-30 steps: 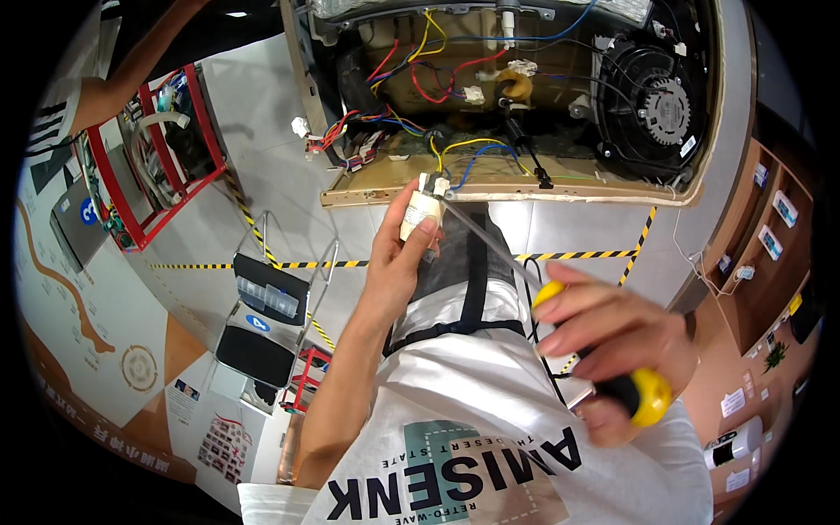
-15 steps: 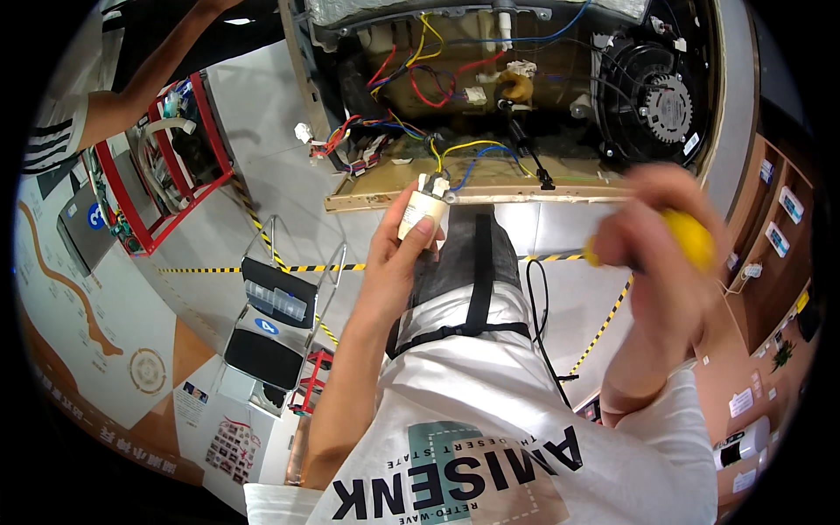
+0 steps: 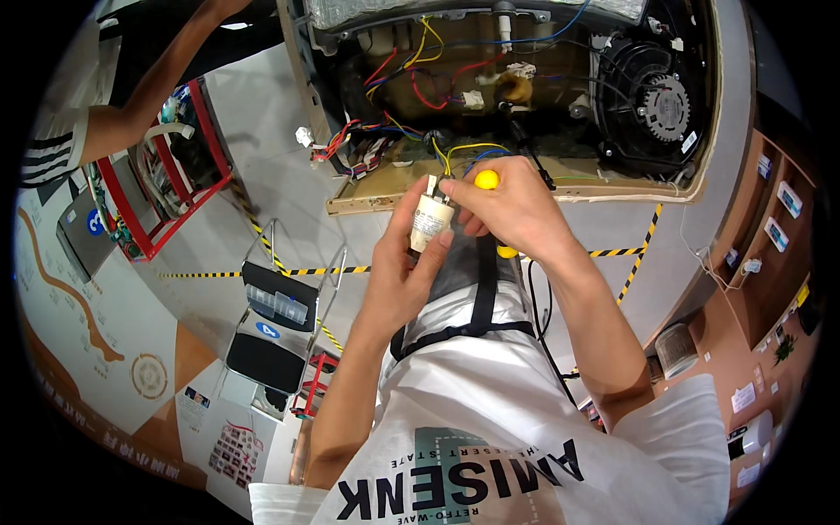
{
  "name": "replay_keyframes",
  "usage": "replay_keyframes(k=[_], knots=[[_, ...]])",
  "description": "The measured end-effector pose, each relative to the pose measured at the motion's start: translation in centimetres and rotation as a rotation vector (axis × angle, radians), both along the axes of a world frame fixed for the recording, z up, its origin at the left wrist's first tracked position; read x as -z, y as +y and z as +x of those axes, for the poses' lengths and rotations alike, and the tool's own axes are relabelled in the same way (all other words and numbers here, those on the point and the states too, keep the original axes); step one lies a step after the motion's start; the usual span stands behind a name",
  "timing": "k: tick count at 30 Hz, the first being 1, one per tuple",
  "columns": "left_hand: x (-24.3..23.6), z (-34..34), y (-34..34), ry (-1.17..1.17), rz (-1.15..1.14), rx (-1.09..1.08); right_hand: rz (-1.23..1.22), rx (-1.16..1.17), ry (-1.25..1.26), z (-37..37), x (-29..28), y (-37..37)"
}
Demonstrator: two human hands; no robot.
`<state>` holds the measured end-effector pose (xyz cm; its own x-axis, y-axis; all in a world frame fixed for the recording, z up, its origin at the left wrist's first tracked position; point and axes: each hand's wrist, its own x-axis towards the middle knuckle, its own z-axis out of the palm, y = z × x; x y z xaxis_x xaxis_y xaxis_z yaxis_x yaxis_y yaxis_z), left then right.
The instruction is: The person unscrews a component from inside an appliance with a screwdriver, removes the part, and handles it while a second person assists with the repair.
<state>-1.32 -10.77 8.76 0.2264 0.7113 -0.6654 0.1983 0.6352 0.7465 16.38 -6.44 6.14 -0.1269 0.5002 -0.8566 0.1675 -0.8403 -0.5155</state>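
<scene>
My left hand [image 3: 398, 262] grips a cream cylindrical capacitor [image 3: 432, 220] upright, its printed side facing me and its terminals and wires at the top. Closed beside it, my right hand [image 3: 512, 206] has its thumb and fingertips pinched at a wire end on the capacitor's top. A yellow-handled tool [image 3: 486, 180] is tucked in that same hand; one yellow end shows above the fingers, another below, and its working part is hidden. Yellow and blue wires [image 3: 464, 149] run from the capacitor into the open appliance housing [image 3: 612, 188] just beyond my hands.
Inside the housing sit a black round motor [image 3: 661, 105], loose coloured wires and a bundle of connectors [image 3: 350, 153]. A folding chair [image 3: 271, 328] stands at left, near a red metal frame [image 3: 210, 140] with parts. A person's arm [image 3: 149, 105] reaches in at upper left.
My right hand has come in from the right with the yellow-handled tool and now meets the top of the capacitor. My left hand still holds the capacitor, in nearly the same place.
</scene>
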Motion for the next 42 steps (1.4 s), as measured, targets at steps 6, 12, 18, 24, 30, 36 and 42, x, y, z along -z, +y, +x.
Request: replay_keyframes(k=[6, 12, 18, 24, 30, 36, 42], knots=[[-0.2, 0.7, 0.0, 0.031, 0.075, 0.014, -0.125, 0.158, 0.095, 0.2, 0.3, 0.0], [0.3, 0.8, -0.1, 0.018, 0.046, -0.029, -0.039, 0.017, -0.024, 0.2, -0.8, 0.6], [0.6, -0.2, 0.4, -0.063, -0.142, -0.086, 0.202, -0.125, -0.145, 0.5, 0.1, 0.5], [1.4, -1.5, 0.7, -0.181, -0.320, -0.263, 0.595, -0.327, -0.186, 1.6, 0.0, 0.4], [1.3, -1.5, 1.2, -0.223, -0.336, -0.272, 0.669, -0.393, -0.317, 0.7, -0.6, -0.4], [0.3, -0.5, 1.7, -0.153, -0.363, -0.277, 0.932, -0.223, -0.378, -0.2, -0.4, -1.5], [0.6, -0.3, 1.5, -0.143, -0.333, -0.279, 0.953, -0.291, -0.375, -0.2, 0.1, -1.7]])
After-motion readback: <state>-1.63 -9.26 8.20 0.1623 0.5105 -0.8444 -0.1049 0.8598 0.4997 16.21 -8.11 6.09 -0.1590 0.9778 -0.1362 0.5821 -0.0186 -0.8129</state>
